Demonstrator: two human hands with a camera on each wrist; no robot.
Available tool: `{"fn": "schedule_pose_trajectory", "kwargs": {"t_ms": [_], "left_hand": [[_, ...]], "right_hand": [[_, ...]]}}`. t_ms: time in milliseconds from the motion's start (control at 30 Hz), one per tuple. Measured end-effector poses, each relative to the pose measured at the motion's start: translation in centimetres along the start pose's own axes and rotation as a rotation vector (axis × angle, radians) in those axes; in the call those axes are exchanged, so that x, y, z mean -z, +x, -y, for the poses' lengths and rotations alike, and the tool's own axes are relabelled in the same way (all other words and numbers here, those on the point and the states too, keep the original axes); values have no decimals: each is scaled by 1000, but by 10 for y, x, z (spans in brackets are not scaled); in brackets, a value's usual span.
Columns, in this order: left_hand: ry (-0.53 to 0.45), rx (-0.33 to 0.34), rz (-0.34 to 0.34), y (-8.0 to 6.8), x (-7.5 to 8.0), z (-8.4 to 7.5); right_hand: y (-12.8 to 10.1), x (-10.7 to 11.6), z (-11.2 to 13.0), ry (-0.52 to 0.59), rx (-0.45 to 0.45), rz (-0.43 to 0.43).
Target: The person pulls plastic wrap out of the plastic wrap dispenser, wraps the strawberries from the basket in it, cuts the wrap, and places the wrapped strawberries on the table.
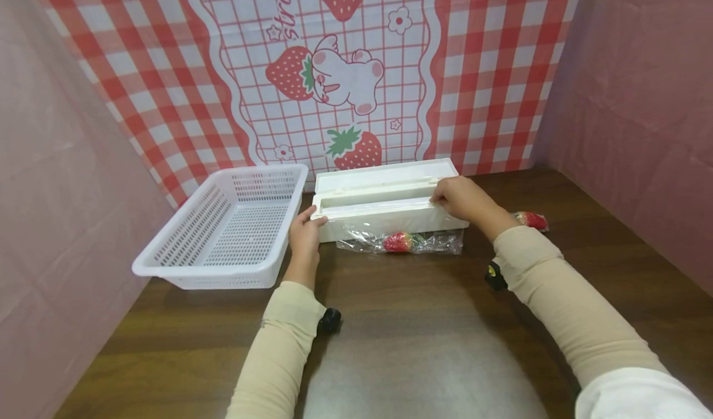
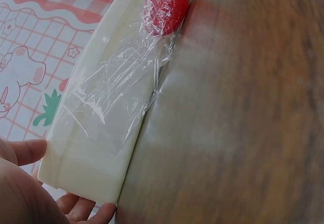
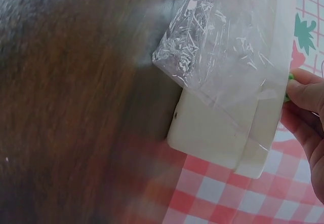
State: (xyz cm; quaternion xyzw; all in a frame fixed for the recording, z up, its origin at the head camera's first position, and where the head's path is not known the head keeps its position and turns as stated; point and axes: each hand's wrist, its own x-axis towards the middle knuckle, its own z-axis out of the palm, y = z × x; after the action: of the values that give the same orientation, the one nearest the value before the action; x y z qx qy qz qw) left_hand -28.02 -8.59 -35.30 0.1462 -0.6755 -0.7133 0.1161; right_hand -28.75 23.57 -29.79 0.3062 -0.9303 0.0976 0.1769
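A long white cling film dispenser [image 1: 384,222] lies across the table with its lid [image 1: 384,175] raised at the back. My left hand [image 1: 304,242] grips its left end, thumb at the top edge and fingers at the end's lower side. Clear cling film [image 2: 116,82] hangs over the front wall, with a red strawberry [image 1: 398,242] lying in it along the dispenser's foot. At the dispenser's right part, my right hand [image 1: 463,200] pinches a small green slide cutter [image 3: 289,84] on the upper edge; fingers hide most of it.
A white perforated plastic basket [image 1: 223,270] stands at the left, close to my left hand. Another wrapped strawberry [image 1: 533,221] lies beyond my right wrist. Behind the dispenser hangs a red checked cloth [image 1: 490,97]. All stands on a brown wooden table [image 1: 401,320].
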Motion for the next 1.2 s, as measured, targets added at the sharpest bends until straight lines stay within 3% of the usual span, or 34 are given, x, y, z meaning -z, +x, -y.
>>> {"fn": "schedule_pose_trajectory", "kwargs": {"t_ms": [500, 1200], "left_hand": [[2, -6, 2, 0, 0, -1], [2, -9, -2, -1, 0, 1]], "right_hand": [[-14, 7, -17, 3, -61, 6], [-26, 13, -26, -15, -29, -16]]}}
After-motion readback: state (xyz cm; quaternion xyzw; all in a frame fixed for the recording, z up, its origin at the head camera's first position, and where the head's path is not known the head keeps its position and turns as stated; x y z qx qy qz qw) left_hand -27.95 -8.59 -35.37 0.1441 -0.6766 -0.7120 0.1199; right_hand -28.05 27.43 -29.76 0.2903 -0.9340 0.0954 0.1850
